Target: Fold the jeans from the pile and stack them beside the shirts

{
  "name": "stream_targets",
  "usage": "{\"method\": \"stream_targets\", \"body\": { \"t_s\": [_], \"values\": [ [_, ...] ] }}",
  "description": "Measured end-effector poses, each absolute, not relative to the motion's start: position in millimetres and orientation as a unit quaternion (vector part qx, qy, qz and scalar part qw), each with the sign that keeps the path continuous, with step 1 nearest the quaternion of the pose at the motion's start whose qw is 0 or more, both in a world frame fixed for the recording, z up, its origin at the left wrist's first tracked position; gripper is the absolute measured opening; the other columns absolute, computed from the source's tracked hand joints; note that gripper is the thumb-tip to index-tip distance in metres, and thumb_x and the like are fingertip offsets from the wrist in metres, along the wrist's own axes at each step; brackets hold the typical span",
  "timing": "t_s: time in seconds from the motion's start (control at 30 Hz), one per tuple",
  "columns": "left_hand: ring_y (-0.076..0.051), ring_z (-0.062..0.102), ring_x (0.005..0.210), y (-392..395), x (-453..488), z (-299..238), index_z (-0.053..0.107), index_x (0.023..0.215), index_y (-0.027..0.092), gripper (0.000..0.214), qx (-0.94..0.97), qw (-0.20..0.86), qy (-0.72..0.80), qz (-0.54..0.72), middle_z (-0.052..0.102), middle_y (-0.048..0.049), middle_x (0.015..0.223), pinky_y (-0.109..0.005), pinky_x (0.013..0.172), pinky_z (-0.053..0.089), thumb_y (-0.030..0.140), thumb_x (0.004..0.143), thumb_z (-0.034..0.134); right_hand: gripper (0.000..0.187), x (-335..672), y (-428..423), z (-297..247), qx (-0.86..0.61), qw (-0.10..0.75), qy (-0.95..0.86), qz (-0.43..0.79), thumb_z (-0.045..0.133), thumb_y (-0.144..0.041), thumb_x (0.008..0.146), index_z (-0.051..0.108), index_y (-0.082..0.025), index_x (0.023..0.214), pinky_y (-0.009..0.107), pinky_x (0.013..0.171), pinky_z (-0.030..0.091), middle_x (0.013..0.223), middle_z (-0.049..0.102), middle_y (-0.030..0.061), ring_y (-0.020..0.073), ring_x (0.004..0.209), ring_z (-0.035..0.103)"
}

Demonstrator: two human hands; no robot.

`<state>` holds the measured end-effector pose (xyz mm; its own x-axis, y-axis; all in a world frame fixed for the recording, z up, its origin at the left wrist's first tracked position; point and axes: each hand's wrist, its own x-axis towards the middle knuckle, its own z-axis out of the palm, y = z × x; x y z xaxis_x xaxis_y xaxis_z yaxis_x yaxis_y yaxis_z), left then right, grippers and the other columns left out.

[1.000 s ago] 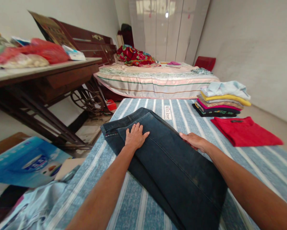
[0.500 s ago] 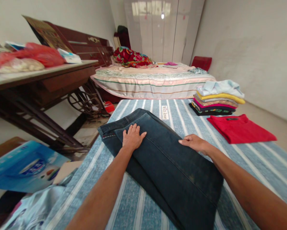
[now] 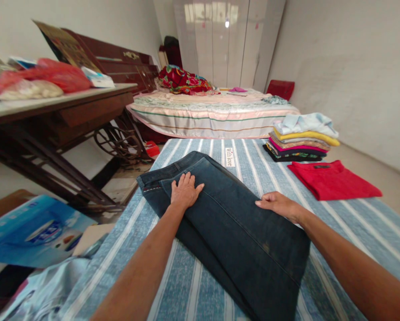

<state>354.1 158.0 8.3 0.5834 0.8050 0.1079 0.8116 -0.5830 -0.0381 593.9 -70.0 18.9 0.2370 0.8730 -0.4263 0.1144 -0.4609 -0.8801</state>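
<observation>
Under both hands (image 3: 185,192), folded jeans (image 3: 233,227)

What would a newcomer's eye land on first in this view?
The dark blue folded denim jeans lie mid-frame on the blue-and-white striped bedspread, with the left hand flat near the waistband and the right hand on their right edge. Further right, a bright red folded T-shirt lies beside a multicoloured stack of folded clothes.
</observation>
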Motion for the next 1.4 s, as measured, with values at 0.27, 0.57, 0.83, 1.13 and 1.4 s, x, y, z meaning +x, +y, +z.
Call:
{"method": "stream_targets", "body": {
  "t_s": [0.27,0.57,0.83,1.13,1.4],
  "values": [
    [-0.028,0.022,0.136,156.4,353.2,9.0,0.038,0.136,0.016,0.065,-0.89,0.04,-0.452,-0.048,0.027,-0.0097,0.148,-0.056,0.104,0.023,0.057,0.089,0.018,0.054,605.1,-86.0,20.0,-0.69,0.305,-0.342,0.56,0.069,-0.063,0.059,0.067,-0.011,0.071,0.025,0.05,0.045,0.064,0.067,0.0072,0.0151,0.052,0.059],
    [-0.028,0.022,0.136,155.8,353.4,10.6,0.039,0.135,0.017,0.065,-0.888,0.037,-0.456,-0.047,0.029,-0.0093,0.148,-0.055,0.105,0.023,0.058,0.089,0.018,0.051,603.9,-93.1,10.2,-0.716,0.312,-0.337,0.526,0.071,-0.063,0.056,0.064,-0.014,0.064,0.023,0.046,0.042,0.055,0.064,0.0035,0.0126,0.047,0.055],
    [-0.028,0.022,0.136,158.4,353.5,8.4,0.038,0.135,0.017,0.065,-0.89,0.043,-0.451,-0.05,0.029,-0.0101,0.148,-0.055,0.104,0.023,0.058,0.089,0.017,0.047,613.7,-116.9,14.9,-0.697,0.286,-0.356,0.553,0.075,-0.057,0.051,0.062,-0.013,0.06,0.023,0.047,0.04,0.055,0.063,0.003,0.0126,0.048,0.054],
    [-0.028,0.023,0.136,156.8,356.1,18.4,0.04,0.133,0.017,0.062,-0.89,0.035,-0.454,-0.024,0.029,-0.0103,0.148,-0.056,0.104,0.025,0.056,0.089,0.02,0.044,610.0,-120.8,4.8,-0.725,0.32,-0.348,0.501,0.077,-0.051,0.048,0.051,-0.017,0.054,0.022,0.044,0.034,0.046,0.052,-0.0034,0.009,0.044,0.046],
    [-0.025,0.024,0.135,85.3,383.9,44.2,0.043,0.13,0.019,0.058,-0.913,0.03,-0.407,-0.02,0.033,-0.0101,0.146,-0.048,0.104,0.028,0.055,0.09,0.022,0.042,607.0,-123.5,9.3,-0.735,0.329,-0.354,0.476,0.075,-0.051,0.048,0.049,-0.018,0.052,0.022,0.043,0.032,0.044,0.048,-0.0043,0.0086,0.043,0.043]
  ]
}}
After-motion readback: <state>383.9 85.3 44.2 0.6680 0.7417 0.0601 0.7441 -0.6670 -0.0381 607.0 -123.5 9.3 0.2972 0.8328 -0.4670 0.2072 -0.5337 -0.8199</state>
